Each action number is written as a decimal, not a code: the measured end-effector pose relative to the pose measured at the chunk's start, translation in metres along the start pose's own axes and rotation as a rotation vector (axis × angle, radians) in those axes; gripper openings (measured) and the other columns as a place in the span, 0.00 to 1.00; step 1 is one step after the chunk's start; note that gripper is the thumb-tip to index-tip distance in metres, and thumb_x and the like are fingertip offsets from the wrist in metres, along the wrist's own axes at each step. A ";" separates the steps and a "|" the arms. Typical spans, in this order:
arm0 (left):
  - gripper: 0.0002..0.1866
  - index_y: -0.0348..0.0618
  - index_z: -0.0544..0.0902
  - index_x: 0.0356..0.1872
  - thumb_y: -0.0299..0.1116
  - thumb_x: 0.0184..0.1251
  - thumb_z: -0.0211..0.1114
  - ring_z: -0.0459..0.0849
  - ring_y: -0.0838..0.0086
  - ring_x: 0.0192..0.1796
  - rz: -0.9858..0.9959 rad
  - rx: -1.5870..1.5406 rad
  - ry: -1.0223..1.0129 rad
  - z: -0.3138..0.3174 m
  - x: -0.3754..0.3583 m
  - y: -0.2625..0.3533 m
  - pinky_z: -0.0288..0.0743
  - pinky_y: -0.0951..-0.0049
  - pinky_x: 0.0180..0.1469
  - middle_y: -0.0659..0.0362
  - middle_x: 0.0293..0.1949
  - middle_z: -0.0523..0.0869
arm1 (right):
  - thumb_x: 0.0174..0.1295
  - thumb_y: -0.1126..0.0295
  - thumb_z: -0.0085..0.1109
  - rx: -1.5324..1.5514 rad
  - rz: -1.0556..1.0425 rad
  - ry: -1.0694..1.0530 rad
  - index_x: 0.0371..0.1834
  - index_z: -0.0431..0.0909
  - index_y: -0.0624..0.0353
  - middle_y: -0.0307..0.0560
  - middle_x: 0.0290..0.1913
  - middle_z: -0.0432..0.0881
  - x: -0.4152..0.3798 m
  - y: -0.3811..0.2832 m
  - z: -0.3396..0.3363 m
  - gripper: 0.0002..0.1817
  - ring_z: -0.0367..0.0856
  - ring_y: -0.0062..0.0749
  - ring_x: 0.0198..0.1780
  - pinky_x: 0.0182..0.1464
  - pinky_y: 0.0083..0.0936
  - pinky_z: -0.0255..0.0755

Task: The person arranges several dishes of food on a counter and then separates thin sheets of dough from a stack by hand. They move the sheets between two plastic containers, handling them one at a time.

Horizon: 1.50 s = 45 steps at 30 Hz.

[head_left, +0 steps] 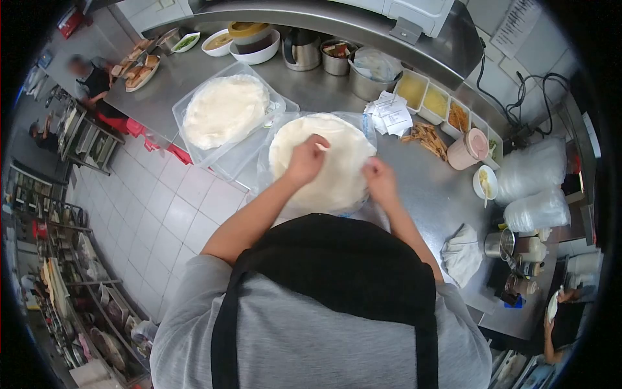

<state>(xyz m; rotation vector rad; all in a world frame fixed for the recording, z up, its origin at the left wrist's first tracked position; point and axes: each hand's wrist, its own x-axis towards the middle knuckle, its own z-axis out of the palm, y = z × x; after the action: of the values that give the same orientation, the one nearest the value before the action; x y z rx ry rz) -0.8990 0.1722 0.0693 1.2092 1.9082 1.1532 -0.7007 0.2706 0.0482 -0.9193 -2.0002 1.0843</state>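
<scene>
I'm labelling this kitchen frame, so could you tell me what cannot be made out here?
Head view:
- Left hand and right hand: fingertips curl onto the flatbread stack; grip unclear.
- Receipts: print too small.
- Steel pot: contents too small.
- Counter near edge: hidden by the person's apron.

the person wore a grey short-sleeved t-shirt (311,343) under a black apron (343,266), whose two black straps ran down over the shoulders. both forearms were bare below the t-shirt's sleeves.

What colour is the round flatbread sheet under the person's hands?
Pale off-white, plain with no pattern. The flatbread sheet shows best in the head view, with the left hand and right hand on it.
</scene>
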 end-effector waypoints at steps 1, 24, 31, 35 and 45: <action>0.10 0.42 0.74 0.44 0.28 0.61 0.58 0.77 0.80 0.31 -0.010 0.110 0.045 -0.009 0.005 -0.004 0.73 0.80 0.34 0.62 0.32 0.77 | 0.58 0.69 0.55 0.069 0.045 0.066 0.35 0.79 0.60 0.52 0.24 0.79 0.005 0.007 -0.011 0.07 0.78 0.33 0.24 0.28 0.28 0.70; 0.09 0.33 0.79 0.39 0.23 0.56 0.62 0.78 0.78 0.32 0.143 -0.365 -0.133 0.028 -0.007 0.027 0.73 0.77 0.37 0.59 0.31 0.82 | 0.60 0.68 0.58 0.042 -0.062 -0.125 0.42 0.76 0.62 0.35 0.23 0.76 -0.004 -0.057 -0.011 0.11 0.72 0.15 0.21 0.24 0.15 0.71; 0.12 0.35 0.81 0.43 0.23 0.56 0.61 0.77 0.82 0.32 0.043 -0.107 -0.138 -0.023 -0.001 0.002 0.72 0.79 0.38 0.63 0.30 0.81 | 0.60 0.69 0.57 0.316 0.230 -0.080 0.47 0.72 0.62 0.36 0.22 0.74 0.005 -0.018 -0.054 0.14 0.71 0.16 0.21 0.25 0.16 0.71; 0.13 0.33 0.79 0.45 0.23 0.57 0.62 0.76 0.84 0.33 0.077 -0.486 -0.254 0.018 -0.012 0.022 0.71 0.82 0.39 0.65 0.31 0.80 | 0.59 0.72 0.58 0.352 0.100 -0.171 0.46 0.73 0.61 0.34 0.20 0.72 -0.014 -0.055 -0.002 0.12 0.70 0.16 0.20 0.23 0.16 0.69; 0.18 0.46 0.81 0.49 0.21 0.56 0.57 0.78 0.64 0.35 0.414 0.060 -0.130 0.009 -0.019 0.025 0.72 0.69 0.41 0.51 0.33 0.79 | 0.57 0.73 0.60 0.074 -0.024 -0.199 0.49 0.74 0.58 0.34 0.20 0.71 -0.003 -0.039 -0.019 0.16 0.69 0.16 0.20 0.22 0.18 0.67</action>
<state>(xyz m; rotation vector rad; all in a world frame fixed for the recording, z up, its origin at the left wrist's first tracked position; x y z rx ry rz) -0.8739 0.1634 0.0880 1.7251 1.6500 1.1920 -0.6942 0.2600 0.0897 -0.7729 -2.1088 1.2701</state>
